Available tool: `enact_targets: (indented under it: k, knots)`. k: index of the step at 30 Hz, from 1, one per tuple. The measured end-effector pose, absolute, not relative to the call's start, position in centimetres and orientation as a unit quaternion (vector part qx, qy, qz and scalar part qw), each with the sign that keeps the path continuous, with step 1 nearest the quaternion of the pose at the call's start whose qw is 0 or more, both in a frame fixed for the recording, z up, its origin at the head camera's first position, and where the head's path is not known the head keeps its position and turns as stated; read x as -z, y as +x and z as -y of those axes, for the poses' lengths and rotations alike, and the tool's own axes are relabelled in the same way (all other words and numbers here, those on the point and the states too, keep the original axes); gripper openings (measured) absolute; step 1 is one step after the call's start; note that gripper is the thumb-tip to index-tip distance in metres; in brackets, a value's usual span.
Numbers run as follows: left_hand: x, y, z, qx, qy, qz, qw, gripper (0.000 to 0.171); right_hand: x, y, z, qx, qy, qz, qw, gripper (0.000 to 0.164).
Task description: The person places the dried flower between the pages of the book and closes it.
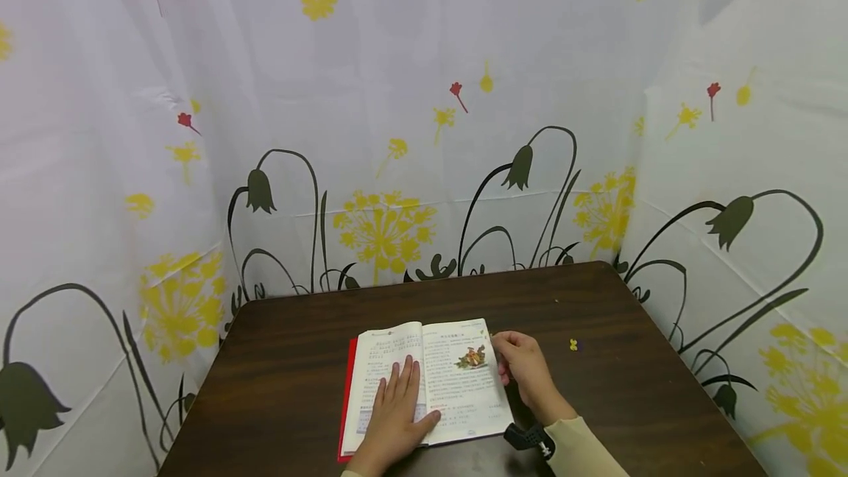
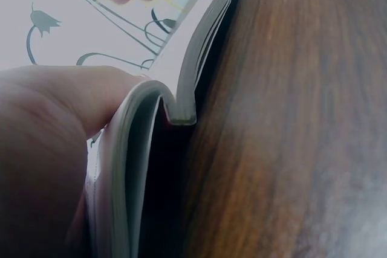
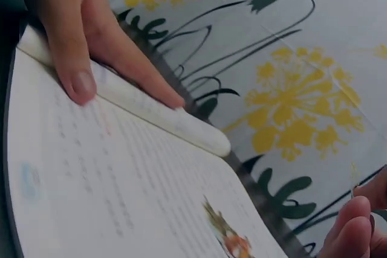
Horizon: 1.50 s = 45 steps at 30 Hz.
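Note:
An open book (image 1: 464, 389) with printed pages and a small coloured picture lies on the dark wooden table, its red cover showing along the left edge. My left hand (image 1: 395, 418) rests with straight fingers on the left page, the thumb reaching across the fold. In the left wrist view, the book's pages (image 2: 136, 149) bulge up beside that thumb. Just off the right page's outer edge, my right hand (image 1: 526, 370) has its thumb and finger together. A thin yellowish thing (image 3: 353, 176) sticks up from those fingertips in the right wrist view; its kind is unclear.
A tiny yellow piece (image 1: 573, 344), with something dark purple beside it, lies on the table (image 1: 285, 359) to the right of the book. Behind the table and on both sides hangs a white curtain (image 1: 397, 57) printed with flowers. A black strap (image 1: 528, 439) circles the right wrist.

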State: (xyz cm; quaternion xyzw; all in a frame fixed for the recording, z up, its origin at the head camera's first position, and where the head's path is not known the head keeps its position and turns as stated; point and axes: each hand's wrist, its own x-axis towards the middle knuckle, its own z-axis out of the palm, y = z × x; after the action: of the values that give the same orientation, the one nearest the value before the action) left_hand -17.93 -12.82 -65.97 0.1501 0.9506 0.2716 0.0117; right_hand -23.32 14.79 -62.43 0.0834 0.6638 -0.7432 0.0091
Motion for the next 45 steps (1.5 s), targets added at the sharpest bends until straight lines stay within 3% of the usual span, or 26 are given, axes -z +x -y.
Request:
enact_targets:
  k: [6, 11, 15, 22, 36, 45]
  knots:
    - [65.7, -18.0, 13.5, -0.265, 0.150, -0.953, 0.001, 0.103, 63.7, -23.1, -9.1, 0.764, 0.028, -0.644, 0.035, 0.039]
    - [65.9, -18.6, 13.4, -0.273, 0.162, -0.948, -0.021, 0.101, 65.4, -22.7, -7.1, 0.729, -0.002, -0.683, 0.043, 0.030]
    - [66.4, -18.8, 13.1, -0.275, 0.172, -0.945, -0.039, 0.101, 66.0, -22.7, -6.8, 0.675, -0.007, -0.737, 0.033, 0.018]
    - [66.5, -18.7, 12.7, -0.283, 0.185, -0.940, -0.056, 0.100, 65.8, -23.1, -6.3, 0.603, 0.006, -0.797, 0.011, 0.011]
    - [66.1, -18.4, 12.8, -0.252, 0.172, -0.952, -0.036, 0.099, 65.6, -23.0, -5.7, 0.580, -0.010, -0.814, 0.015, 0.014]
    - [67.1, -17.9, 12.7, -0.278, 0.157, -0.944, -0.077, 0.104, 66.2, -22.8, -6.5, 0.609, -0.048, -0.790, 0.054, 0.026]
